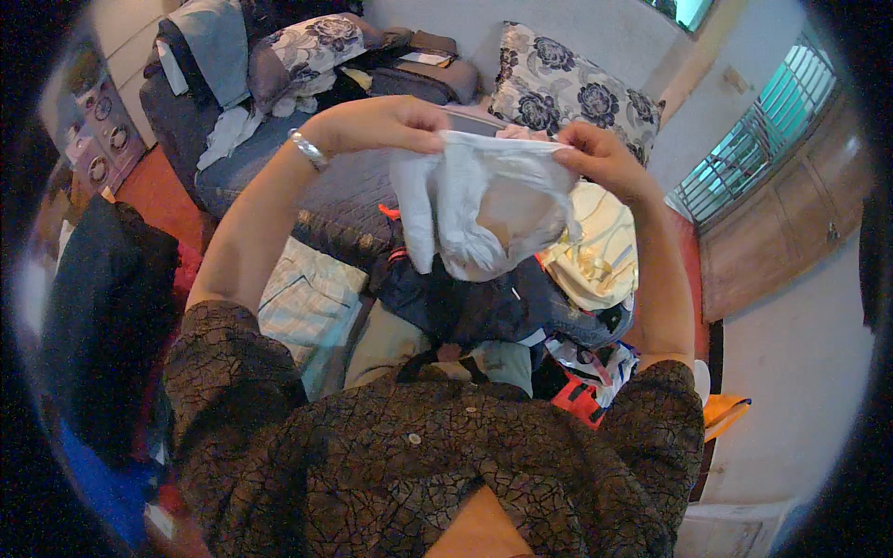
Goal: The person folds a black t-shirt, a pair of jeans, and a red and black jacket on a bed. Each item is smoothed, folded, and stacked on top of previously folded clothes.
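A small white garment (460,223) hangs stretched between my two hands, its upper edge pulled nearly level. My left hand (391,125) pinches one end of that edge between thumb and fingers. At the other end, my right hand (593,150) grips the same edge. Loose folds of the white cloth droop below, with a wide gap in its right half. Beneath it lies a dark navy garment (460,307) close to my lap. A pale yellow garment (593,258) rests to the right, partly behind my right forearm.
A grey sofa (335,188) stretches ahead, with clothes heaped at its far left and a floral cushion (558,84) against the wall. Folded light checked cloth (307,300) lies at left. Red and white items (586,390) sit at right. Dark clothing (104,321) hangs far left.
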`<state>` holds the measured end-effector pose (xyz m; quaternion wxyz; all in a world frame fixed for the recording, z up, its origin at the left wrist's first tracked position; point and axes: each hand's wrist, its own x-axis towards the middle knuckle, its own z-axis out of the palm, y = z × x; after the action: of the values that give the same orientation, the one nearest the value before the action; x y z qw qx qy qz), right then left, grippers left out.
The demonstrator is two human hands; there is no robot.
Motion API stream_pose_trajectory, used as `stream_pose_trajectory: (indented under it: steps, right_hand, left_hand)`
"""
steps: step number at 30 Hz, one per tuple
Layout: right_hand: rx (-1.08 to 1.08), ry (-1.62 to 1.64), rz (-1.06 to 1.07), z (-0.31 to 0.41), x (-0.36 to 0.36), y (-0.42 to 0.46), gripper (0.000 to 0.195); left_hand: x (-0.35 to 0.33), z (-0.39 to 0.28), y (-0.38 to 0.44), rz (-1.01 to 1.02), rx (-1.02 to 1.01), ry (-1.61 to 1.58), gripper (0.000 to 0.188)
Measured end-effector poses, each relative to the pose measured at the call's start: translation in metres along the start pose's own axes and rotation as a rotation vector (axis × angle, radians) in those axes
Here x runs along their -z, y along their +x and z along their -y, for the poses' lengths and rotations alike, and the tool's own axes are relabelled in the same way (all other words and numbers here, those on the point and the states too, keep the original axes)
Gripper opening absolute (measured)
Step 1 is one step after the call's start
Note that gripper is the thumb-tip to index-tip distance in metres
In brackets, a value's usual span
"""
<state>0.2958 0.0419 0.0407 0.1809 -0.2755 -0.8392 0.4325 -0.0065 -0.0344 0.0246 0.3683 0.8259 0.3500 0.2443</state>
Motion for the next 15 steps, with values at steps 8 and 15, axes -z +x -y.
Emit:
stream_pose_trajectory:
  steps: [8, 15]
  right_hand:
    - [0.130, 0.204, 0.099, 0.030, -0.054, 0.020, 0.036]
    - [0.059, -0.238, 0.121, 0.018, -0.003, -0.014, 0.018]
  left_hand:
    - [-0.013, -0.019, 0.030, 0.047, 0.001, 0.107, 0.043]
    - [0.019, -0.002, -0.024, -0.044, 0.149, 0.104, 0.035]
